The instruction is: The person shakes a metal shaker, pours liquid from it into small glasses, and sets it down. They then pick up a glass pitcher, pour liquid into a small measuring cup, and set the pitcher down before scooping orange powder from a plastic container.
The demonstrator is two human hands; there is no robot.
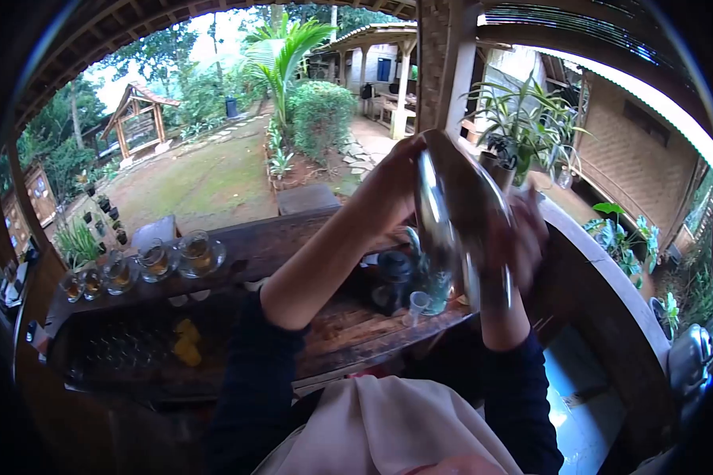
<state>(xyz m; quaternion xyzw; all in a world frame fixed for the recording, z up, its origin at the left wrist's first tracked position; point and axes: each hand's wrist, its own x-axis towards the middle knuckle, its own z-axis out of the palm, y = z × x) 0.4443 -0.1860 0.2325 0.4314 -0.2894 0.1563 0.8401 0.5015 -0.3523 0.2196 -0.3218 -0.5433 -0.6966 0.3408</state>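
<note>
Presently a shiny metal vessel, blurred and tilted, is up above the wooden worktop, held between both hands: the left hand grips its upper end, the right hand clasps its side, fingers too smeared to make out. Below it stands a small clear cup; well to the left are glass cups in a row and a yellow item

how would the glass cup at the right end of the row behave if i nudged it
The glass cup is probably fragile, being clear and glassy. It could slosh, since amber liquid shows inside. It may slide or rattle on its saucer rather than move cleanly.
</note>
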